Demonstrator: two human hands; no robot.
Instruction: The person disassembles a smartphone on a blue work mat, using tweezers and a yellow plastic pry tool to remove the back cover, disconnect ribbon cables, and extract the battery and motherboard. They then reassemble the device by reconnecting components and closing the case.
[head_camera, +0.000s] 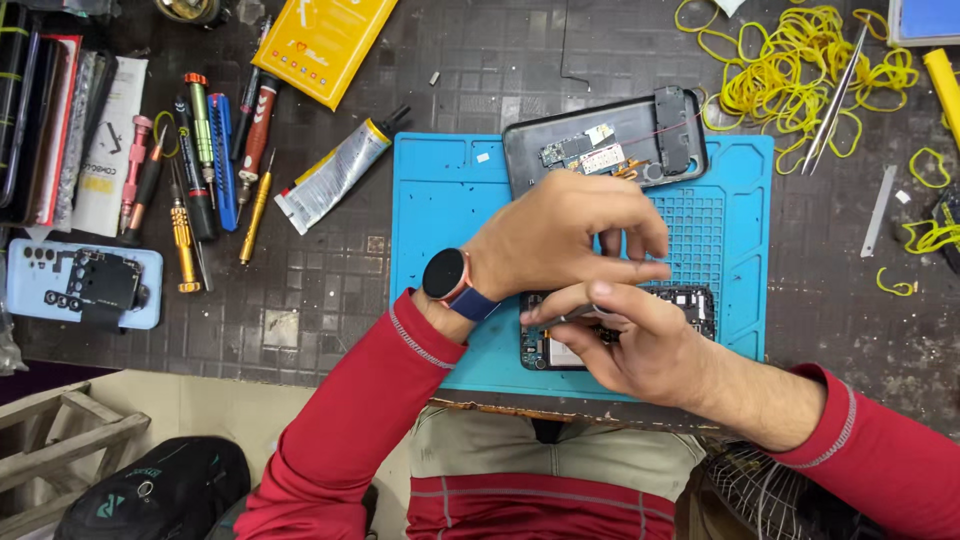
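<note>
Both our hands are over the opened phone (690, 300) at the near edge of the blue repair mat (440, 200), head view only. Our left hand (560, 235), with a round dark watch (445, 275) on a blue strap at the wrist, hangs over the phone with fingers curled down, fingertips close above the board; we cannot tell whether they pinch anything. Our right hand (640, 345) lies on the lower part of the phone, thumb and forefinger closed on a thin metal tool (580, 313) pointing left; its tip is hidden between the fingers. The two hands are touching or nearly so. Phone sits flat on the mat, mostly covered, only its right end and lower left corner showing. Just beyond it on the mat's far edge lies a dark back cover (600, 150) with small boards and a red wire inside. Left of the mat on the dark tabletop (300, 300): a glue tube (335, 175), a row of screwdrivers (200, 165), a yellow box (320, 40), a pale blue phone back (85, 285). Far right: a heap of yellow rubber bands (790, 70) with tweezers (838, 90) on top.
</note>
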